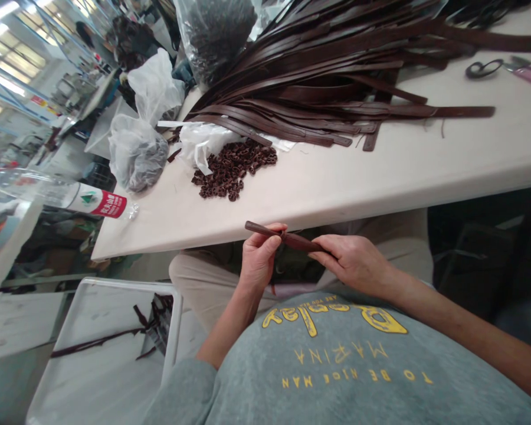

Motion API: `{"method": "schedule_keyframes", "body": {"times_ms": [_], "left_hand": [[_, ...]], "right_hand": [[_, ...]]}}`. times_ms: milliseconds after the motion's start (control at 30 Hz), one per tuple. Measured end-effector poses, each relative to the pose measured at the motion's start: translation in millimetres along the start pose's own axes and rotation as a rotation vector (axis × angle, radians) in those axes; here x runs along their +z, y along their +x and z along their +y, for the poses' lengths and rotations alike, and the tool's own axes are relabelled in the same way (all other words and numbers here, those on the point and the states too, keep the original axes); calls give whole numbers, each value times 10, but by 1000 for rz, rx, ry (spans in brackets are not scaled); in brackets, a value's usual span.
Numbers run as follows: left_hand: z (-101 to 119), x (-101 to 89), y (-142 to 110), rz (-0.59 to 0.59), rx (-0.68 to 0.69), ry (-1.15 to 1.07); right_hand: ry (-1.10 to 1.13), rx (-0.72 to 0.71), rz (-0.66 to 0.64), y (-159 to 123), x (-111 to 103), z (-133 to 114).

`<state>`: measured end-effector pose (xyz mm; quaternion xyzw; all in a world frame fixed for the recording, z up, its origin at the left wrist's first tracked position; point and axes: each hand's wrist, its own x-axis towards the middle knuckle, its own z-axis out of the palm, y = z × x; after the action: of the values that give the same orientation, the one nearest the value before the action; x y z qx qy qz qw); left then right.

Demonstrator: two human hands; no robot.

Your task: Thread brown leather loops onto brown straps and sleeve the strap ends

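Note:
A dark brown leather strap stretches between my two hands, just off the table's near edge and above my lap. My left hand pinches it near one end, thumb on top, where a small loop seems to sit round it. The strap's tip sticks out beyond my left fingers. My right hand is closed round the other part, which disappears under the fingers. On the table ahead lies a pile of small brown leather loops. Behind it spreads a large heap of brown leather straps.
White plastic bags stand at the table's left, near a tipped-looking water bottle. Scissors with a pink part lie at the right back. A white tray holding dark leather strips is at lower left. The pale table has a rounded front edge.

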<state>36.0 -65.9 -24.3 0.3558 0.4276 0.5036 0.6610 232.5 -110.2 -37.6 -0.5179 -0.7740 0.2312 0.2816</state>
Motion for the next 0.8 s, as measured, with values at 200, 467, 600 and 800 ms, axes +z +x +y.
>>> {"method": "schedule_keyframes", "body": {"times_ms": [200, 467, 600, 800], "left_hand": [[-101, -16, -64, -126, -15, 74], [-235, 12, -116, -223, -82, 111], [-212, -52, -74, -178, -43, 110], [-230, -40, -105, -213, -51, 132]], "right_hand": [[71, -38, -10, 24, 16, -11], [93, -25, -74, 123, 79, -107], [87, 1, -175, 148, -12, -91], [88, 33, -158, 127, 36, -119]]}}
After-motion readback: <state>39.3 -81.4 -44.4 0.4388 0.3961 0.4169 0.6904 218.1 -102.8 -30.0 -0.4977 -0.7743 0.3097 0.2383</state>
